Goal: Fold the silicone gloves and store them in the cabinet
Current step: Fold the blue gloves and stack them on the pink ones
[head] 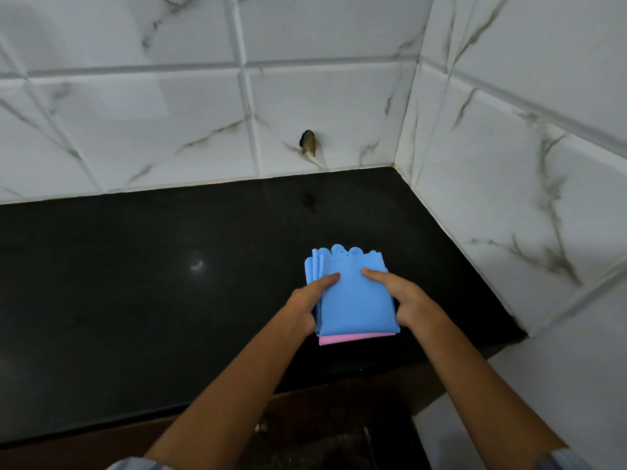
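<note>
A folded stack of blue silicone gloves [356, 300] sits over the black countertop [169, 283], scalloped cuffs pointing to the wall. A pink folded glove [353, 339] peeks out beneath its near edge. My left hand [310, 300] grips the stack's left side, thumb on top. My right hand [405, 300] grips the right side, thumb on top too. Whether the stack rests on the counter or is lifted slightly I cannot tell.
White marble-look tiles [169, 130] cover the back wall and the right wall, meeting in a corner. A small brown chipped hole [308, 143] marks the back wall. Below the counter's front edge lies a dark wooden cabinet front [339, 412].
</note>
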Tool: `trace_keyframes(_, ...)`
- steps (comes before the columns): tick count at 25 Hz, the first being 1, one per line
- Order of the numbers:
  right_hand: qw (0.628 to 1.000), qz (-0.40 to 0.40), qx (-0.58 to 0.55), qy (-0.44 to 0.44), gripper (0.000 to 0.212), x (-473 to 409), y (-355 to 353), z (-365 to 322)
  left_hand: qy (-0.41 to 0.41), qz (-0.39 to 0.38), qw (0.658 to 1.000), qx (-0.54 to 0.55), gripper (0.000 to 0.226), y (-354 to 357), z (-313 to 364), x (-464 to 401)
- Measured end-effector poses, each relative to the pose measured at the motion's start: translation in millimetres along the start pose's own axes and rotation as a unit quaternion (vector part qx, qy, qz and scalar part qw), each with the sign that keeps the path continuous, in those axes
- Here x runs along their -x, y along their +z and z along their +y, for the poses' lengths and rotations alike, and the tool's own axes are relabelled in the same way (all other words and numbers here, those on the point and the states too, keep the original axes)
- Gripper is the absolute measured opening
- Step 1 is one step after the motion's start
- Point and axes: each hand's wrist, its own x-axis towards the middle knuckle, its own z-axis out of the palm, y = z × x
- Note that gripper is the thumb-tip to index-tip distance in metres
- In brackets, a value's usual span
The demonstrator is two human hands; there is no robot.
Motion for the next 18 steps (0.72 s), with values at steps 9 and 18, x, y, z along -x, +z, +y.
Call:
trace_keyframes(9,0.992,-0.128,0.001,-0.023,0.016,14.6,109.7,1.5,0.064,0.082,0.994,0.023,0.058,-101.7,35.1,41.2)
trace_keyframes(18,0.989,-0.137,0.057,0.005,0.045,14.6,188.4,10.3,0.086,0.141,0.986,0.020,0.046,-168.7,52.7,44.5)
